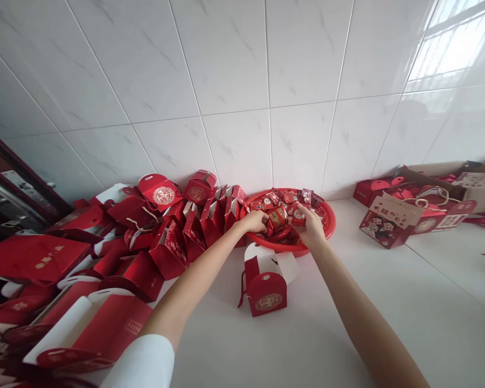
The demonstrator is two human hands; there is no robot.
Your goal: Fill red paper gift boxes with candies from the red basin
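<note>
A round red basin [330, 223] full of small wrapped candies [281, 198], mostly red, stands against the tiled wall. My left hand [257, 221] reaches over its left side, fingers curled down among the candies; what they hold, if anything, is hidden. Over the right side, my right hand [310, 227] has its thumb and fingers closed on a red wrapped candy [298, 215] with a pale round label. A larger gold-and-red packet [277, 218] lies between the hands. In front of the basin sits a small red gift box [268, 293], its top open and white inside, with a red ribbon at its left.
Many red gift boxes [170, 250], several open, crowd the left side up to the basin. At right stand a printed gift bag [388, 223] with rope handles and a cardboard carton [483, 194] holding red items. The tiled wall [242, 145] bounds the white countertop [307, 334].
</note>
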